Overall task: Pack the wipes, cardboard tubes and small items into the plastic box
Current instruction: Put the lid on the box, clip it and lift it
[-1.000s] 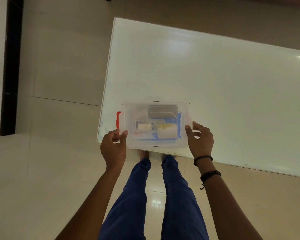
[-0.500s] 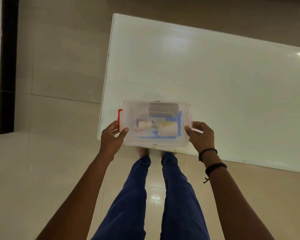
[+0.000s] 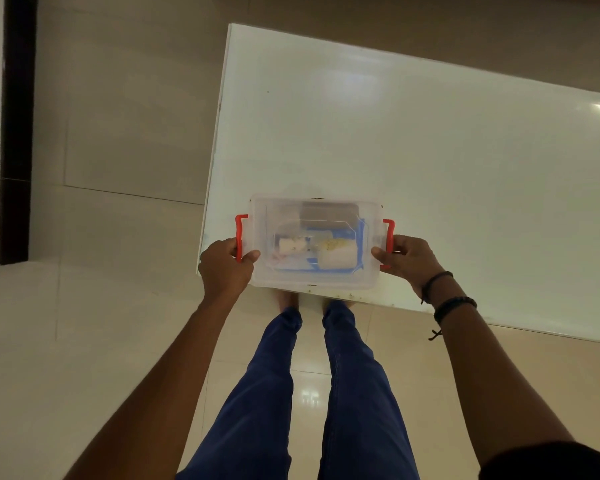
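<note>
A clear plastic box with its lid on sits at the near left corner of the white table. Through the lid I make out a blue wipes pack, pale cardboard tubes and a grey item. My left hand grips the box's left end at the red latch, thumb on the lid. My right hand grips the right end at the other red latch. Both latches stand beside the box's ends.
The table's near edge and left edge run close to the box. Beige tiled floor lies to the left and below. My legs in blue trousers stand under the table edge. A dark vertical strip is at far left.
Both hands closed in on the box's ends and now grip it at the latches. The right red latch has come into sight; the box stays at the corner.
</note>
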